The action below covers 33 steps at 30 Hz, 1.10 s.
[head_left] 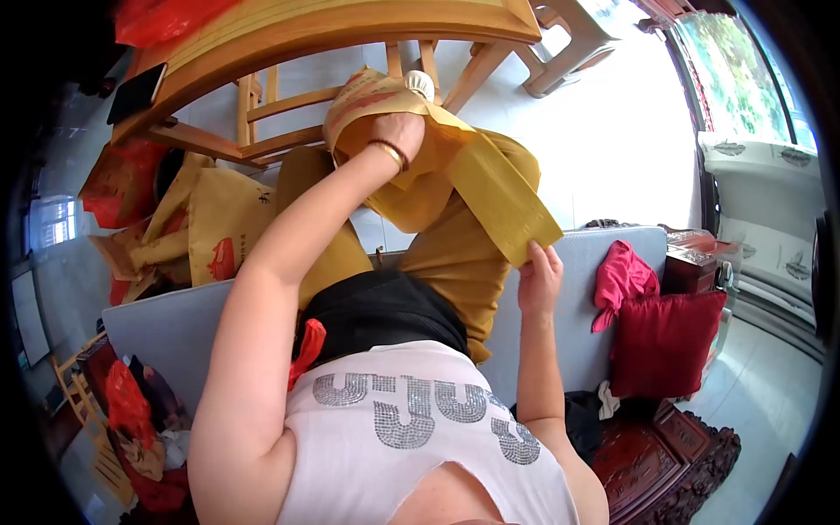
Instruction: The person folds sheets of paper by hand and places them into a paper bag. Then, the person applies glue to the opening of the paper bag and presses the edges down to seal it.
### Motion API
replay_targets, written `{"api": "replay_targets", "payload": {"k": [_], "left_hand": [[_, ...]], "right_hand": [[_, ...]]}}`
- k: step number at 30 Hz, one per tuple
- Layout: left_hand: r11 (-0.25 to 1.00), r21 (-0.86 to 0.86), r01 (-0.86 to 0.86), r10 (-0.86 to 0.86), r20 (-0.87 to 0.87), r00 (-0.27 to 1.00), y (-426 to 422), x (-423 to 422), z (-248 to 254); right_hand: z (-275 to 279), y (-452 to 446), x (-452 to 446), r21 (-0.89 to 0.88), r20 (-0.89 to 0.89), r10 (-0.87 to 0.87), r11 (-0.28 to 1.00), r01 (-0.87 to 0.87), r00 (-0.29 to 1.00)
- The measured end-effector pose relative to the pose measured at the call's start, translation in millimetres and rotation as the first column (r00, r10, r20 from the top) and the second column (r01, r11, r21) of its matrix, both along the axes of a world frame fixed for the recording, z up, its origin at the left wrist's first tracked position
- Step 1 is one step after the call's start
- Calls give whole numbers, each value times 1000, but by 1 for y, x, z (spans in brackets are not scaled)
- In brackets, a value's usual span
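Note:
A yellow-brown cloth bag (407, 206) with red print on its upper side lies across my lap and knees. My left hand (400, 133), with bracelets at the wrist, reaches into the bag's opening, and its fingers are hidden by the cloth. A broad flat strip of the same yellow cloth (499, 192) stretches down to the right from the bag. At the strip's lower corner, my right hand (540, 273) pinches the edge between thumb and fingers, holding it taut.
A wooden table (341, 31) stands ahead, with a dark flat device (138, 93) at its edge. More printed yellow bags (229, 219) lie at left. On the grey seat at right are a pink cloth (623, 284) and a red cushion (669, 344). A plastic stool (573, 44) stands beyond.

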<state>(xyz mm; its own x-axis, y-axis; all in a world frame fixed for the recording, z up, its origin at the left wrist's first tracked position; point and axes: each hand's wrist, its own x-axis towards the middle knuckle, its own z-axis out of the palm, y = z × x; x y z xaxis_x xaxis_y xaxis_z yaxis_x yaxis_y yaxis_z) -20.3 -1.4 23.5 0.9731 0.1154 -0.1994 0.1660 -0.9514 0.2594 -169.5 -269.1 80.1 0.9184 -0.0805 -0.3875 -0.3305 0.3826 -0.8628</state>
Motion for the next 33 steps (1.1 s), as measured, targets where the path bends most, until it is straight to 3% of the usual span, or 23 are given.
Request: {"api": "replay_targets", "payload": {"k": [2, 4, 6, 8, 10, 14, 15, 19, 28, 31, 33], "left_hand": [[936, 253, 244, -297, 198, 934, -20, -27, 19], [906, -142, 398, -342, 305, 889, -31, -50, 48], [732, -484, 479, -305, 396, 866, -45, -72, 61], [658, -564, 499, -326, 384, 864, -63, -94, 81], [719, -527, 453, -326, 319, 890, -81, -105, 78], [798, -429, 424, -375, 197, 906, -103, -101, 63], [799, -428, 423, -354, 233, 906, -107, -101, 64], [835, -306, 457, -327, 392, 860, -120, -104, 62], [677, -577, 457, -288, 363, 886, -116, -95, 68], [529, -735, 424, -316, 293, 902, -105, -89, 69], [530, -718, 451, -306, 334, 891, -104, -90, 68]], "right_hand": [[0, 5, 6, 20, -51, 3, 1000, -2, 999], [1, 6, 4, 3, -54, 68, 998, -68, 996], [2, 7, 5, 7, -46, 157, 988, -157, 987], [8, 7, 3, -12, -74, 152, 988, -153, 986], [11, 5, 3, -32, -67, 115, 993, -118, 991], [8, -6, 8, -235, -38, 144, 960, -149, 989], [6, -10, 9, -284, -26, 170, 944, -170, 985], [-3, -17, 14, -166, 7, 180, 970, -176, 984], [-11, -23, 15, -77, 43, 196, 978, -192, 980], [-18, -27, 12, -38, 70, 216, 976, -214, 974], [-22, -29, 10, -26, 89, 230, 973, -229, 969]]}}
